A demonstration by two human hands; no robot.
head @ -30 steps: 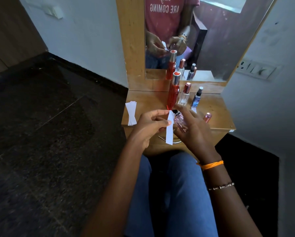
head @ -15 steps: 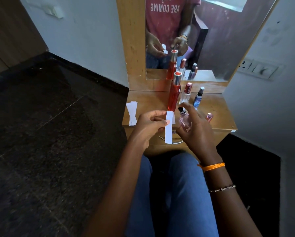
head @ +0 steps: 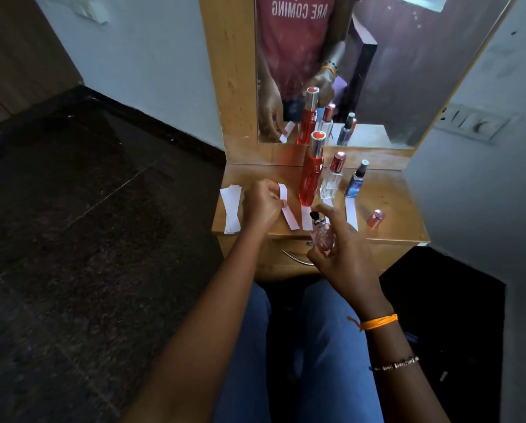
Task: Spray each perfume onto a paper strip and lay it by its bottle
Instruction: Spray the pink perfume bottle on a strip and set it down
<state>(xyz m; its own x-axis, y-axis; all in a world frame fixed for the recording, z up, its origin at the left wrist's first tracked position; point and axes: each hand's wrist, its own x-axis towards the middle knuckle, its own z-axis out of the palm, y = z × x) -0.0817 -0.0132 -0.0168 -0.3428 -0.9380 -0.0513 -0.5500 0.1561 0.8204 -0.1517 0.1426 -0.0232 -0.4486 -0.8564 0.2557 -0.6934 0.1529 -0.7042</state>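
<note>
pink bottle (head: 322,238) partly behind right hand (head: 342,257), middle strip's (head: 328,203) lower end hidden

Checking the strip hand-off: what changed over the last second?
The left hand carried the paper strip away from the pink bottle, forward and left, down to the tabletop left of the red bottle; it still pinches it. The right hand still grips the pink bottle, now nearer the table edge. Standing bottles, laid strips, spare strips and loose cap are unchanged.
</note>
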